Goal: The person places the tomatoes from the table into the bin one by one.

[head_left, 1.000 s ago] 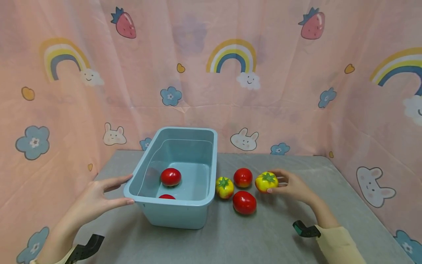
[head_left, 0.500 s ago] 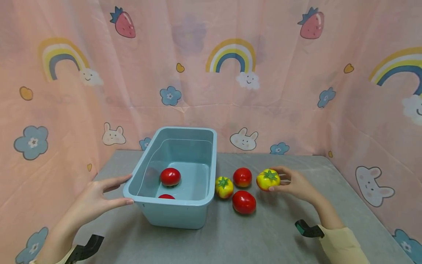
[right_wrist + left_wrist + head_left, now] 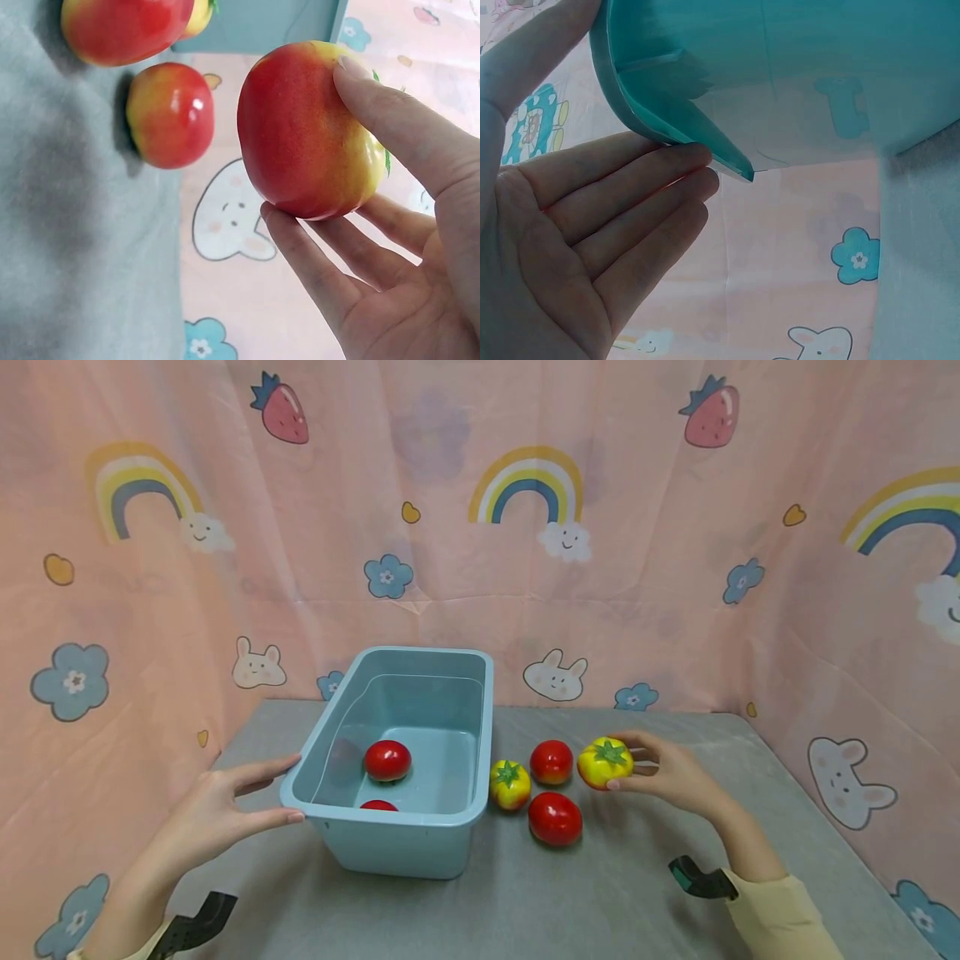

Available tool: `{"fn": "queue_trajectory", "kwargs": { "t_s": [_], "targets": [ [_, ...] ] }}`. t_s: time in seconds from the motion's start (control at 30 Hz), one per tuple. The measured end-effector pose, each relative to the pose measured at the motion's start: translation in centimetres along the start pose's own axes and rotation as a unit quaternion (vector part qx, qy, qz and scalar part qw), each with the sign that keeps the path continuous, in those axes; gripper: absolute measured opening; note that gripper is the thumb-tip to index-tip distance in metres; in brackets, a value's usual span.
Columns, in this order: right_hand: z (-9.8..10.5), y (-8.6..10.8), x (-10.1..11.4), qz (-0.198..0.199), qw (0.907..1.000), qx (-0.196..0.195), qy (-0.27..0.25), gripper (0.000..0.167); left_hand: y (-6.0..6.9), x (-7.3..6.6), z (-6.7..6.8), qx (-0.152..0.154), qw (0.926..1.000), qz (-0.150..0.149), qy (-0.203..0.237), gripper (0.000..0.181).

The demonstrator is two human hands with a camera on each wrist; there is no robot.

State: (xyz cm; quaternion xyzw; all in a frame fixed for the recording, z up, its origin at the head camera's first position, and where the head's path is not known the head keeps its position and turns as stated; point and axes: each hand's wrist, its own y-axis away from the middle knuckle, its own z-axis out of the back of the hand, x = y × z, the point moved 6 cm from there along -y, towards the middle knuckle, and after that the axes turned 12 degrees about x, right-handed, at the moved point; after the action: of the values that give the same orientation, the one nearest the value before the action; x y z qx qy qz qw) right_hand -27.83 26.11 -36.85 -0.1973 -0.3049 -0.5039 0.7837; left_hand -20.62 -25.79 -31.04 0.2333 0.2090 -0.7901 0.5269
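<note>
My right hand (image 3: 667,779) pinches a tomato (image 3: 604,762) with a yellow top, a green calyx and a red underside, between thumb and fingertips. In the right wrist view this tomato (image 3: 304,135) is held just off the grey table. My left hand (image 3: 213,814) touches the left rim of a light blue plastic bin (image 3: 405,847) with straight fingers and thumb; in the left wrist view the fingers (image 3: 641,202) lie against the rim's outside. Inside the bin are a red tomato (image 3: 387,761) and a second red one (image 3: 379,806), partly hidden by the near wall.
Between bin and right hand, on the grey table (image 3: 570,902), sit a yellow-topped tomato (image 3: 511,786) close to the bin's right wall and two red tomatoes, one farther back (image 3: 552,762) and one nearer (image 3: 555,819). A pink printed curtain (image 3: 637,610) hangs behind and at both sides.
My right hand has raised the yellow-topped tomato a little, drifting slightly right and then back left. The left hand and the bin have stayed put.
</note>
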Motion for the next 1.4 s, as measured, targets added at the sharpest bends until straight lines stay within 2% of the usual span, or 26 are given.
{"fn": "queue_trajectory", "kwargs": {
  "t_s": [0.63,1.03,1.4],
  "targets": [
    [0.1,-1.4,3.2,0.026,0.9994,0.016,0.012,0.071,0.0,0.1,0.0,0.000,1.0000,-0.002,-0.005,0.069],
    [0.3,-2.6,5.4,0.061,0.9975,0.023,0.028,0.071,-0.1,0.1,0.0,-0.001,0.9999,-0.012,-0.003,0.069],
    [0.7,-2.9,7.0,0.092,0.9948,0.030,0.034,0.068,-0.1,0.1,0.0,0.002,0.9999,-0.010,-0.001,0.069]
  ]
}}
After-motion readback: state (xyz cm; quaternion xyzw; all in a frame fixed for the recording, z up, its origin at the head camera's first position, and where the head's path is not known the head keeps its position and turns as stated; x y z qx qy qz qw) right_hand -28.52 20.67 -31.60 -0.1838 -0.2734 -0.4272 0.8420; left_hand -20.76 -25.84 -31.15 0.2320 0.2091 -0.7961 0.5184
